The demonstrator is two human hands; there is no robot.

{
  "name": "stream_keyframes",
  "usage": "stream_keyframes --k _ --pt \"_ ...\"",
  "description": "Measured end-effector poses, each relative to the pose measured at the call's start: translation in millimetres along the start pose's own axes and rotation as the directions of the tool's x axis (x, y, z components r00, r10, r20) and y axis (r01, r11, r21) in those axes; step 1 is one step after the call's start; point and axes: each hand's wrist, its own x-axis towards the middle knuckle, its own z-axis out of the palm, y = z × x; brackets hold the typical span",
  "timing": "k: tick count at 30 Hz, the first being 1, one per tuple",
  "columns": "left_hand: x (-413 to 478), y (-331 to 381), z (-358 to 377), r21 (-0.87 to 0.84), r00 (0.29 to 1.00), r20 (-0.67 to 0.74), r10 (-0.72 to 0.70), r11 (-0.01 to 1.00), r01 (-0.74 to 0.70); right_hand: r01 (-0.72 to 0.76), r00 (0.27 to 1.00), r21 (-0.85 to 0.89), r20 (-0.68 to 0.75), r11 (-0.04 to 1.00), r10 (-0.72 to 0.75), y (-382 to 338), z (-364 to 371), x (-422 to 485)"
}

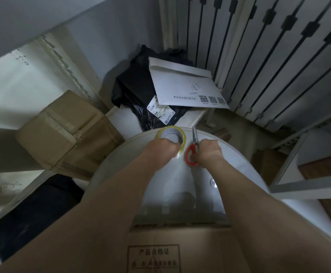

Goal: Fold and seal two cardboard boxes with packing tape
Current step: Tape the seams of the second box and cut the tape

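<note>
tape roll (172,132) hooked through core by left hand (160,152), scissors (190,157) clasped by right hand (210,152); blades best kept closed when lifted.

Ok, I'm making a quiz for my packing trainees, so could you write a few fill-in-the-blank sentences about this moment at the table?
1. The right hand grips scissors with ____ handles.
2. The left hand holds the tape roll, which rests on a white table of ____ shape.
3. Behind the table, the white envelope lies on a ____ bag.

Missing words: red; round; black.
</note>
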Motion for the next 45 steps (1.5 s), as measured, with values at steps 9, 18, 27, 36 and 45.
stream_keyframes --k 9,18,27,36,45 --pt "-1.5 -3.2 -6.1 -0.064 0.999 0.03 0.026 0.998 -0.024 0.069 0.998 -0.055 0.003 0.996 -0.069 -6.3 -1.9 -5.9" --pt "-39.9 -7.8 -23.6 -0.311 0.973 -0.167 -0.159 0.945 0.101 0.145 0.978 0.131 -0.17 0.981 -0.122 13.8 -25.3 -58.9" --pt "-150.5 21.3 -54.7 -0.48 0.924 -0.162 -0.345 0.846 0.232 0.088 0.969 0.269 -0.246 0.959 -0.02 59.9 -58.6 -176.0" --pt "-225.9 23.7 -12.1 -0.635 0.878 -0.087 -0.471 0.705 0.315 -0.092 0.965 0.119 -0.235 0.989 0.118 99.7 -24.8 -254.9" --pt "-296.9 23.1 43.2 -0.577 0.462 0.066 -0.884 0.344 0.741 -0.375 0.894 0.331 -0.119 0.866 0.433 98.0 39.9 -312.5"
